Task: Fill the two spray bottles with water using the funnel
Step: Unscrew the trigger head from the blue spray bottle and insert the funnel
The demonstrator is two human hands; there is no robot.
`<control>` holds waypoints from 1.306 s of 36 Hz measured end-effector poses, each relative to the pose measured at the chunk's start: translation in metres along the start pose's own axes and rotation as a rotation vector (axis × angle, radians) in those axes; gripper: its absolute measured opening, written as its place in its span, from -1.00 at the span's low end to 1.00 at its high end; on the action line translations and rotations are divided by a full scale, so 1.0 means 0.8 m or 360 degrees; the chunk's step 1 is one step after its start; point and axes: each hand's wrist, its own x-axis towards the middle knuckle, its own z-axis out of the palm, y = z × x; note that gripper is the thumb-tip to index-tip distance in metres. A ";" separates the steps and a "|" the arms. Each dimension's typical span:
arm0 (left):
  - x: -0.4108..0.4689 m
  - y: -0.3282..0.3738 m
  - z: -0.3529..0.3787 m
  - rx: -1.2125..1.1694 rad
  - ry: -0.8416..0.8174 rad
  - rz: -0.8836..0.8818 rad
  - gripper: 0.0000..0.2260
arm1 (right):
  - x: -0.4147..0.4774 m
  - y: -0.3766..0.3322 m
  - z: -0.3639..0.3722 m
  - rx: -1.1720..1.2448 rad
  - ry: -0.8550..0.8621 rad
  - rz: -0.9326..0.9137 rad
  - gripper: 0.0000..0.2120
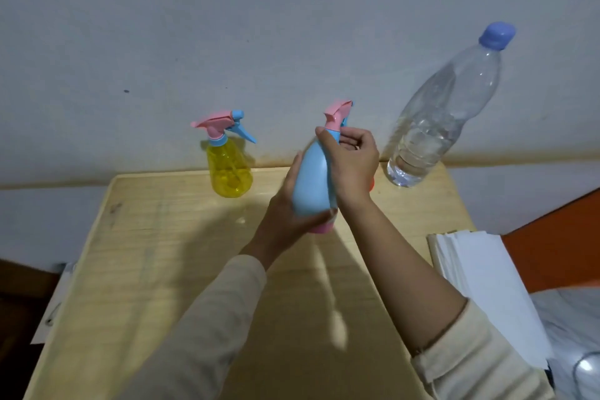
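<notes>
1. I count two: a yellow spray bottle [230, 169] standing at the back edge of the table [162, 269], and a blue spray bottle [313, 178] held mid-table.
2. The left hand [285, 217] grips its base; the right hand [352, 166] pinches its neck.
3. One capped water bottle [438, 120] stands back-right; the orange sliver [372, 186] behind the wrist is possibly the funnel.

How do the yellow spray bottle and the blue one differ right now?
The yellow spray bottle is see-through; the blue spray bottle is opaque. The yellow one stands untouched on the table by the wall; the blue one is held, left hand round its body, right hand pinching its neck. Both wear pink-and-blue trigger heads.
</notes>
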 end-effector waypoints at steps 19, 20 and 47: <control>-0.017 0.008 -0.045 -0.0175 -0.0123 -0.0019 -0.15 | -0.033 -0.024 0.007 0.0147 -0.0203 0.0238 -0.62; -0.018 0.008 -0.045 -0.0178 -0.0111 -0.0014 -0.15 | -0.036 -0.024 0.006 0.0173 -0.0286 0.0219 -0.65; -0.045 -0.003 -0.056 -0.0137 -0.0118 0.0022 -0.13 | -0.079 -0.024 0.013 0.0377 -0.0267 0.0035 -0.78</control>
